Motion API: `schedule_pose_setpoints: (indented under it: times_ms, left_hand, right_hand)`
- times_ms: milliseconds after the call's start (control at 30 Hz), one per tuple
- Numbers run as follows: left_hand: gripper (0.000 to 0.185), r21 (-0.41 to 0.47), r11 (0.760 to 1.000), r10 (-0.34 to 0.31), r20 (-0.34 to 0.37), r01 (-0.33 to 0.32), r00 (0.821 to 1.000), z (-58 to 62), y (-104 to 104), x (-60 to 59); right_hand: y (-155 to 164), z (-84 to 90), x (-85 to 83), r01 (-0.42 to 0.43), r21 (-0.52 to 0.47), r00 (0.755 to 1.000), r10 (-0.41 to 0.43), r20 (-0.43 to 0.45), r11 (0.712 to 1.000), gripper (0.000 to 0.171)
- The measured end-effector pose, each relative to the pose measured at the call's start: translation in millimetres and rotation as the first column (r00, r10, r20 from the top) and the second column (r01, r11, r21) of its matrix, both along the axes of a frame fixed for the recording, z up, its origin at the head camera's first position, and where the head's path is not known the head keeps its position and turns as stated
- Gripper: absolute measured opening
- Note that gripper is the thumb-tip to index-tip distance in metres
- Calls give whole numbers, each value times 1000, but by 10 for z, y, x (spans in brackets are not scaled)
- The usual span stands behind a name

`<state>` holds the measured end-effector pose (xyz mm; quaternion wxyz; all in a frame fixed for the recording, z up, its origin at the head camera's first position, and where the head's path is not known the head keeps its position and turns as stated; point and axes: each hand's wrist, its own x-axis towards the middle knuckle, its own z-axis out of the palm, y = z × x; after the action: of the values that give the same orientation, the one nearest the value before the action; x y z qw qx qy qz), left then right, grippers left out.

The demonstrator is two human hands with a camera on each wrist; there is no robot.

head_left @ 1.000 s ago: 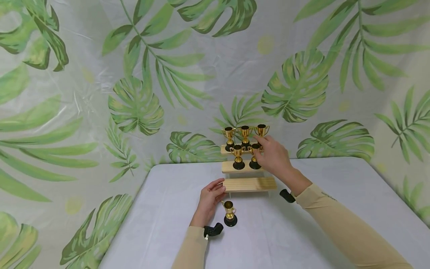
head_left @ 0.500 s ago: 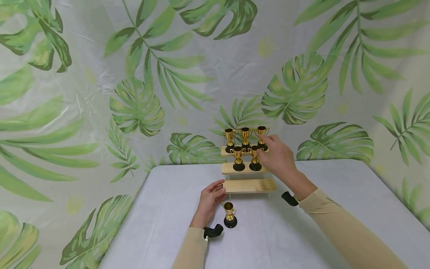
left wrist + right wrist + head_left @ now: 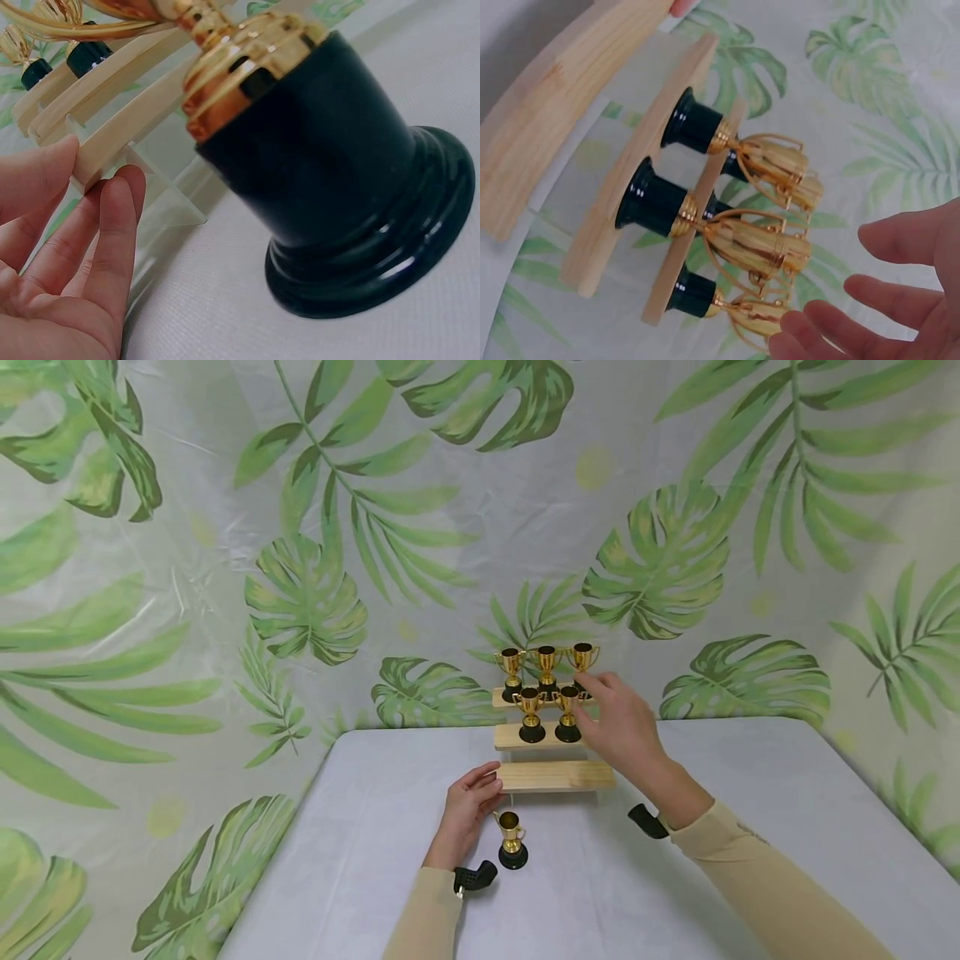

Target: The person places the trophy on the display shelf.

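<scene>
A three-tier wooden stand sits at the table's far middle. Three gold trophies on black bases stand on its top tier, and two on the middle tier; the bottom plank is bare. One more trophy stands on the table in front. My left hand rests beside it, its fingers straight and touching the left end of the bottom plank. My right hand hovers open just right of the middle-tier trophies, its fingers spread and holding nothing.
A white cloth covers the table, whose left edge runs past my left arm. A leaf-print curtain hangs close behind the stand and wraps both sides.
My right hand has drawn back slightly right and down from the top-right trophy. The left hand and the trophy on the table have not moved.
</scene>
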<state>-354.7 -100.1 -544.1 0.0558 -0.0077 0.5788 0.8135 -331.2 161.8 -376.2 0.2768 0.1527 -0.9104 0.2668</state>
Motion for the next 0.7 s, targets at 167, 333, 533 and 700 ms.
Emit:
schedule_pose_setpoints:
  times_ms: [167,333,533,700]
  left_hand:
    - [43,-6,1000,-3,-4,3,1000,-5,1,-5]
    - [43,4,1000,0,-5,0,1000,5,0,-8]
    - [43,15,1000,13,0,-13,1000,25,6,5]
    - [42,19,1000,10,4,-11,1000,23,3,15]
  right_hand:
    - [-35,-48,89,-10,-6,999,10,32,1000,51]
    - [-87,-112,174,-23,-25,998,25,64,999,51]
    - [-153,-222,277,-48,-11,995,49,86,999,50]
    - [-199,-299,355,-75,-36,994,78,73,996,49]
